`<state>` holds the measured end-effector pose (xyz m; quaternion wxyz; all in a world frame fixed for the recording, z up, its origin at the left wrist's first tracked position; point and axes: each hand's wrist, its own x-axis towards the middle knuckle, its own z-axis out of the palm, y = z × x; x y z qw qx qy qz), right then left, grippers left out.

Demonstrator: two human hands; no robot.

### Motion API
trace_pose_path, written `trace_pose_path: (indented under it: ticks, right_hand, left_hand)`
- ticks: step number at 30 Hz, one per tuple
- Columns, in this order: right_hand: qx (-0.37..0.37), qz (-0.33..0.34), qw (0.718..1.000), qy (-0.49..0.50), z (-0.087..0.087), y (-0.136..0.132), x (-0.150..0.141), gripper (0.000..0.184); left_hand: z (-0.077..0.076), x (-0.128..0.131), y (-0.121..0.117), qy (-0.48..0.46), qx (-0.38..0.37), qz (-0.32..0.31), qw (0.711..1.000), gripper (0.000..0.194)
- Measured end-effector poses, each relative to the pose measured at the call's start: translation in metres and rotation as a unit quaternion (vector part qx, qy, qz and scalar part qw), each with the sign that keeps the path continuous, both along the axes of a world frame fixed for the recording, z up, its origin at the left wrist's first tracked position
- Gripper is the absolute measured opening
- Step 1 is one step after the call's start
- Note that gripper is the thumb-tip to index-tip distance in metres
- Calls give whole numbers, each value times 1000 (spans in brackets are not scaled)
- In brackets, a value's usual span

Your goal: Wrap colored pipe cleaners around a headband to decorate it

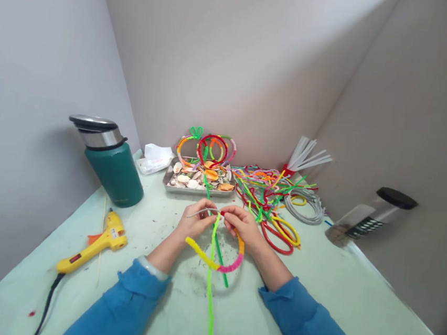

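Between my hands is a curved wire ring [231,263] wrapped in yellow, pink, orange and red fuzzy pipe cleaner, with a bare grey end at the upper left. My left hand [197,220] has its fingers closed on the wire near that bare end. Opposite it, my right hand [244,228] pinches the ring at its red section, fingertips almost meeting those of the left. A lime green pipe cleaner [210,277] hangs from the fingertips toward the front. Behind the ring, a dark green pipe cleaner [220,257] slants across the table; my fingers cover part of it.
A metal tray [189,191] of shells stands at the back, with wrapped rings [214,136] above it. Pipe cleaners [261,184], coiled grey wire [309,218] and scissors [286,234] lie right. A yellow glue gun [93,247] and green bottle [114,173] are left; a clear jar [372,216] stands far right.
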<state>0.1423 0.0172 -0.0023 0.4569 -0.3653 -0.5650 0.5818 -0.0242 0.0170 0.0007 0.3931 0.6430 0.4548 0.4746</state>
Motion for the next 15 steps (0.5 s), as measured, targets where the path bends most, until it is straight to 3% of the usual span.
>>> trace_pose_path:
  ticks: [10, 15]
  right_hand:
    - [20, 14, 1000, -18, -4, 0, -2, 20]
    - [14, 4, 1000, -17, -1, -3, -6, 18]
  left_hand:
    - [5, 2, -3, -10, 6, -17, 1000, 15]
    - [3, 4, -3, -57, -13, -8, 998, 20]
